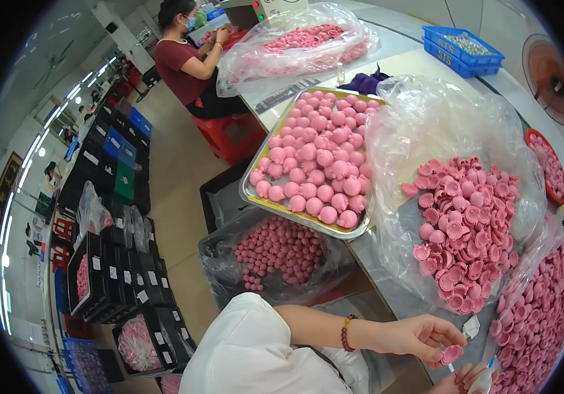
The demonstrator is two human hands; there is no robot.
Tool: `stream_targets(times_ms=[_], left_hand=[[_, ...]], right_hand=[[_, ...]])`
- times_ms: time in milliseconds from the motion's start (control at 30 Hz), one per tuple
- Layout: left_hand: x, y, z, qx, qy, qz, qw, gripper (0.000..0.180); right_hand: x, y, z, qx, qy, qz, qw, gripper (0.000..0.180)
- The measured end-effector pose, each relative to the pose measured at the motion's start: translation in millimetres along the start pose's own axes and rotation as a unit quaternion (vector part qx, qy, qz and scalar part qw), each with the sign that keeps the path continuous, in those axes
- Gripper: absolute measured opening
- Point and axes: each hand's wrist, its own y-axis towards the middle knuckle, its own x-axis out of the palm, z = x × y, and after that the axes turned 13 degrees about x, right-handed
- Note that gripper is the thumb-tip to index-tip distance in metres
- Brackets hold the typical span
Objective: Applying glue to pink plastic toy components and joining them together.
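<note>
— Where's the pink cup-shaped piece (pixel 451 354)?
— Pinched between the left hand (pixel 420 336) fingers (pixel 441 346), hollow side up, low over the table (pixel 387 276).
— And the right hand (pixel 466 379)?
— Fingers curled round a small white applicator (pixel 485 377), just beside the piece.
— Beyond?
— A clear bag of pink cups (pixel 466 230), then a tray of pink balls (pixel 315 164).

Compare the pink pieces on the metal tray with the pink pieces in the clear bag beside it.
The pieces on the metal tray are closed, rounded balls; those in the clear bag are open half-shell cups showing hollow insides. The tray pieces lie uncovered in a fairly even layer; the bag pieces are heaped loosely inside plastic. Both lots are the same pink.
</note>
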Motion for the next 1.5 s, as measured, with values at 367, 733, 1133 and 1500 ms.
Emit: stream_targets(times_ms=[367, 733, 1133, 1500], left_hand=[[13, -15, 15, 0.056, 0.032, -0.001, 0.998, 0.045], [16, -45, 39, 0.168, 0.095, 0.016, 0.981, 0.04], [14, -51, 47, 0.174, 0.084, 0.001, 0.981, 0.041], [15, -42, 46, 0.154, 0.066, -0.02, 0.986, 0.039]], right_hand=[[-5, 0, 6, 0.058, 0.076, -0.037, 0.995, 0.03], [-10, 30, 50, 0.052, 0.005, -0.126, 0.991, 0.031], [27, 23, 57, -0.472, -0.479, -0.186, 0.716, 0.083], [70, 56, 89, -0.509, 0.297, -0.381, 0.713, 0.074]])
